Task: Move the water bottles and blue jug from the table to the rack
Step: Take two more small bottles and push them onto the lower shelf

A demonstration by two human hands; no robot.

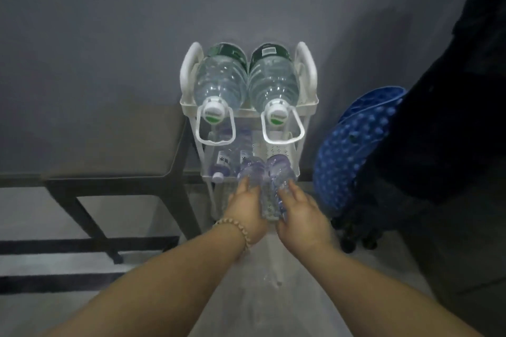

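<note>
Both hands are on small bottles at the front of the white rack [308, 71]. My left hand [246, 208] has its fingers curled around one clear small bottle [250, 172]. My right hand [298, 216] is wrapped round a second small bottle [279, 169] just beside it. The two bottles touch side by side, bases pointing into the middle tier, about halfway over its front edge. There's motion blur here, so I can't tell whether a third bottle is squeezed between them. There's a bead bracelet [235, 230] on my left wrist.

Done so far, as far as I can judge:
- Top tier: two large water bottles lie flat and touching, caps toward me with the carry loops hanging over the front. They are the left large bottle [219, 79] and the right large bottle [273, 82].
- Middle tier, left side: at least one purple-capped bottle [227, 161] lies flat, cap toward me. More may be behind it, but that's unclear.

Left to do:
- Slide this pair fully in on the right side of the middle tier and let go.
- The blue jug isn't on any tier I can see. A blue bumpy object [353, 150] leans near the rack's right side against something dark, and I can't tell if that's the jug.
- The dark table [109, 150] stands just left of the rack and is only partly in view, so anything remaining there is unknown.

I'd call it well past half, with the small bottles nearly finished.
</note>
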